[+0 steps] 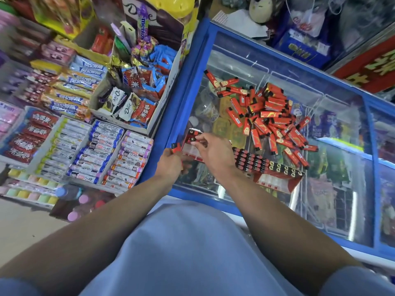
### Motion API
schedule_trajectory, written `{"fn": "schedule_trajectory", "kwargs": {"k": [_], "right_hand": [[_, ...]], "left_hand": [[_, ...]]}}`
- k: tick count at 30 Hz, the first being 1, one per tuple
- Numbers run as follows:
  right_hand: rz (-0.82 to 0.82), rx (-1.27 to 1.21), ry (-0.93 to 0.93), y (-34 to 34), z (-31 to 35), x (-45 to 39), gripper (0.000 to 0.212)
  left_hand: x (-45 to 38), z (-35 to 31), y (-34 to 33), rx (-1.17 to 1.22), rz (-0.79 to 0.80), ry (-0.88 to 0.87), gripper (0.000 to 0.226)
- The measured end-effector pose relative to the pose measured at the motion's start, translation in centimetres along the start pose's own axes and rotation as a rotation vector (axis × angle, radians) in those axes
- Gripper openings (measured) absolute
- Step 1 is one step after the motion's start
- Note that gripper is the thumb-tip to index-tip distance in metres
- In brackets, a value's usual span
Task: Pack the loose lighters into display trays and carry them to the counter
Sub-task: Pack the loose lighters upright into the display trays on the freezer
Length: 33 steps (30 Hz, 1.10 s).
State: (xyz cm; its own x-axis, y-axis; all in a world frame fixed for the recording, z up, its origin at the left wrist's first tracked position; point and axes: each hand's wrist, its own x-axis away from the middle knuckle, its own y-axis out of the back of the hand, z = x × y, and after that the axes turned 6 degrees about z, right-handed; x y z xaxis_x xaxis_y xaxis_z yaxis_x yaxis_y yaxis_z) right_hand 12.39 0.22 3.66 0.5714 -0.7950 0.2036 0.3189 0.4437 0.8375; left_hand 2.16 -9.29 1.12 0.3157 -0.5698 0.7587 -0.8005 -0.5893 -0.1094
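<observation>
A heap of loose red lighters (271,118) lies on the glass lid of a blue chest freezer (188,86). A full display tray (275,174) of upright lighters stands near the freezer's front edge. To its left is a second, mostly unfilled tray (192,149) with a few lighters at its far end. My left hand (171,161) grips a red lighter (176,147) beside that tray. My right hand (213,148) reaches over the tray and pinches a lighter (193,139) standing in it.
Shelves of candy and chocolate boxes (119,103) stand close on the left of the freezer. Bottles with pink caps (79,206) sit on the floor below. A red sign (372,69) and stacked goods lie beyond the freezer's far side.
</observation>
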Motion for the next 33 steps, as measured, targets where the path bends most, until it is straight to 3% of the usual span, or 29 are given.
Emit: {"fn": "schedule_trajectory", "kwargs": {"k": [5,8,12,15,18,20,22,24,26,33], "right_hand": [[0.029,0.11,0.075,0.2,0.3,-0.1,0.025],[-0.025,-0.035,0.081,0.5,0.6,0.5,0.027],[0.163,-0.144,0.089,1.3,0.6,1.3,0.028],[0.198,-0.156,0.061,2.7,-0.3,1.7,0.025],[0.132,-0.067,0.009,4.4,-1.3,1.8,0.031],[0.125,-0.012,0.039,5.2,-1.7,1.6,0.03],[0.153,0.049,0.053,5.3,-1.7,1.4,0.032],[0.141,0.105,0.054,4.7,-1.4,1.1,0.032],[0.114,0.119,0.049,3.7,-1.3,0.8,0.029],[0.058,0.131,0.069,2.0,-0.9,0.3,0.023]], "left_hand": [[0.2,0.1,0.2,0.024,-0.019,-0.064,0.012],[0.3,0.1,0.4,-0.044,-0.02,-0.109,0.017],[1.2,-0.1,-0.6,-0.07,0.065,-0.162,0.021],[1.7,0.1,-1.4,-0.087,0.083,-0.222,0.017],[1.1,0.5,-0.8,-0.343,-0.109,-0.424,0.027],[0.5,0.6,-0.2,-0.598,-0.206,-0.658,0.047],[-0.4,1.1,0.1,-0.929,-0.144,-0.801,0.075],[-0.7,2.1,0.0,-1.204,-0.015,-0.742,0.098],[-0.9,3.1,0.1,-1.314,0.037,-0.658,0.109],[-1.0,2.7,0.4,-1.346,0.019,-0.646,0.106]]}}
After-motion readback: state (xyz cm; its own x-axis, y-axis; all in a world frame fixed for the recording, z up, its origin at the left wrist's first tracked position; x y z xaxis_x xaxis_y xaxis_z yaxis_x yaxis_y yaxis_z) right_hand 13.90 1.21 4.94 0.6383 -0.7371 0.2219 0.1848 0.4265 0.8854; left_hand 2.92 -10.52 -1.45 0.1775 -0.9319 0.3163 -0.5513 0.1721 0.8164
